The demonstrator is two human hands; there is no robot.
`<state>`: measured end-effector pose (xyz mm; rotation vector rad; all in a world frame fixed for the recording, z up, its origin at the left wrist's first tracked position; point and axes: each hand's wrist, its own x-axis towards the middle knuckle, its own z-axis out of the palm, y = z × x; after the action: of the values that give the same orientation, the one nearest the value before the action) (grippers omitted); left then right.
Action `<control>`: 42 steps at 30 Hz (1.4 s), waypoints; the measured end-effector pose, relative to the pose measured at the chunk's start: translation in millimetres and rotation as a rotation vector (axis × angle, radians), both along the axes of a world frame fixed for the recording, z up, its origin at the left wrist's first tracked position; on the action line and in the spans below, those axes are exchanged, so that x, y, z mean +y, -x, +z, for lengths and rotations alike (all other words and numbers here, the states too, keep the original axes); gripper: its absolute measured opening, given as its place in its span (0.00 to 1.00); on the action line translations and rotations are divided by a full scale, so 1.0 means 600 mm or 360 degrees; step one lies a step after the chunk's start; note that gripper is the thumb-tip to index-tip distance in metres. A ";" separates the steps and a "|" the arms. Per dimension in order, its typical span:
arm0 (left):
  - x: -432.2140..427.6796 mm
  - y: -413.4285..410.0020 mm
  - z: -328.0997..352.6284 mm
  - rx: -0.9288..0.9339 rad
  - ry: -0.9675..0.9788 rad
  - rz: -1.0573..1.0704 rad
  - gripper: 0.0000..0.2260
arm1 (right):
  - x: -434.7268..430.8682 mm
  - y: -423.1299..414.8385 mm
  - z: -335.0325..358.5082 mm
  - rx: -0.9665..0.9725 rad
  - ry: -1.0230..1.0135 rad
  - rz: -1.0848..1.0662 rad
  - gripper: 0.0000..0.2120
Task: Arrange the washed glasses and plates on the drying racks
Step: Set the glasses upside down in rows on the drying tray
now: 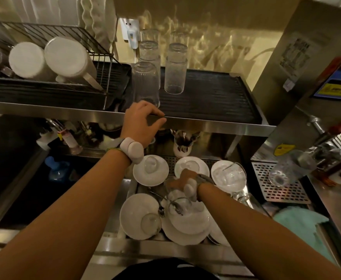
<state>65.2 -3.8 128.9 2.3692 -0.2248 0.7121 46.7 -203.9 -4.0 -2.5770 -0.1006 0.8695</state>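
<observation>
Several clear glasses stand upside down on the black ribbed drying mat on the upper shelf. My left hand hovers at the shelf's front edge, just below the nearest ribbed glass, fingers loosely curled and holding nothing. Two white plates lean in the wire rack at upper left. Below, white plates lie piled with glasses and a fork on them. My right hand reaches down among them and grips a clear glass; its fingers are partly hidden.
A steel machine stands at the right with a perforated drip tray and a glass on it. A teal cloth lies at lower right. A cutlery holder sits under the shelf. A dark sink is on the left.
</observation>
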 end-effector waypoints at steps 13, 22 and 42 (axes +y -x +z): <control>-0.003 -0.006 -0.004 0.0012 0.0026 0.0026 0.03 | 0.022 0.001 -0.029 0.0052 0.0231 0.0337 0.15; -0.003 -0.010 -0.008 0.0009 -0.0014 0.0057 0.03 | -0.008 -0.010 0.000 0.0089 -0.0154 0.0027 0.27; -0.002 -0.005 0.003 0.0067 -0.0009 0.0034 0.04 | -0.037 -0.111 0.388 -0.0573 -0.1796 -0.0263 0.39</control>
<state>68.0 -5.3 130.5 2.3925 -0.1840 0.6716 113.4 -226.1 228.7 -1.5934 -0.3570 0.1477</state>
